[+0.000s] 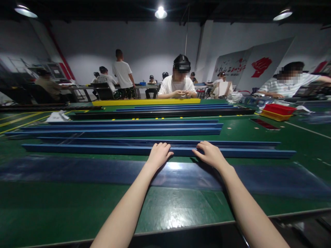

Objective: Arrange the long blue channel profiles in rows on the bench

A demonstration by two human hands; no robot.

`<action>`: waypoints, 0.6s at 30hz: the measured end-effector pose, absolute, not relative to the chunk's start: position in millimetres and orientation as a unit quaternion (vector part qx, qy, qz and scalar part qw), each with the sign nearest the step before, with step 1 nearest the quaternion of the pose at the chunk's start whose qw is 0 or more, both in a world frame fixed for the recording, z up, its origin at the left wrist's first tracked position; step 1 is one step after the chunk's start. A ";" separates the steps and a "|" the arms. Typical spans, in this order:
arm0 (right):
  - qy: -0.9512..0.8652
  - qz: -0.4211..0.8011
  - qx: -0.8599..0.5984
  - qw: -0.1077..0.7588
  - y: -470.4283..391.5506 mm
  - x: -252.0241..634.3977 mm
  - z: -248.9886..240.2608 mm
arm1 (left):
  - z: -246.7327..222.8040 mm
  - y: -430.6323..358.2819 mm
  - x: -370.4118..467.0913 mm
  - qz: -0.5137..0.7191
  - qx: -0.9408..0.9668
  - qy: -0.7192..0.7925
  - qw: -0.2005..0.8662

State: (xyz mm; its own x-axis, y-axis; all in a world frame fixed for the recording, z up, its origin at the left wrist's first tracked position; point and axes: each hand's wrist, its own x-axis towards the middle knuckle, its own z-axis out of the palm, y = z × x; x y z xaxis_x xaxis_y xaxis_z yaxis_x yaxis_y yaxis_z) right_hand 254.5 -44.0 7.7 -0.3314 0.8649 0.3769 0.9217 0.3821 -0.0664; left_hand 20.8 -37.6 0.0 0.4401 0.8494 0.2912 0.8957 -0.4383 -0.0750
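Channel [103, 149], blue, under left hand [159, 155] and right hand [210, 154] — palms hidden, grasp or mere touch unclear.

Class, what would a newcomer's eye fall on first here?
Probably the two bare hands on the long blue channel-shaped strip, mid-table. Next, perhaps the long bright yellow strip at the table's far side, and the red plastic tray to its right.

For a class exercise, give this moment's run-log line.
left hand: on nearest blue rail | right hand: same rail | nearer: clear strip | right: red tray
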 end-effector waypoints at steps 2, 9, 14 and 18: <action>-0.815 -0.084 -0.542 0.187 -42.2 247.4 3.8 | -0.3 -37.4 20.9 -0.108 -0.842 -0.518 0.109; -0.840 -0.112 -0.492 0.199 -39.1 223.8 -6.0 | -0.7 -37.9 21.5 -0.110 -0.842 -0.516 0.114; -0.842 -0.081 -0.487 0.217 -37.1 227.4 -5.3 | -0.4 -37.7 21.3 -0.106 -0.841 -0.517 0.117; -0.841 -0.082 -0.490 0.215 -35.3 229.1 -3.4 | -0.5 -37.7 21.2 -0.106 -0.840 -0.519 0.116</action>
State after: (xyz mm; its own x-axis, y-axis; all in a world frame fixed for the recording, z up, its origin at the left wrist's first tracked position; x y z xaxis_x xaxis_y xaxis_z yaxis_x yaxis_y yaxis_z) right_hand 229.1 -35.3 -3.4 -0.4273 0.7887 0.4420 0.8590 0.5066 -0.0735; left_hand 21.2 -37.7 -0.5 0.4384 0.8475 0.2993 0.8969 -0.4338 -0.0854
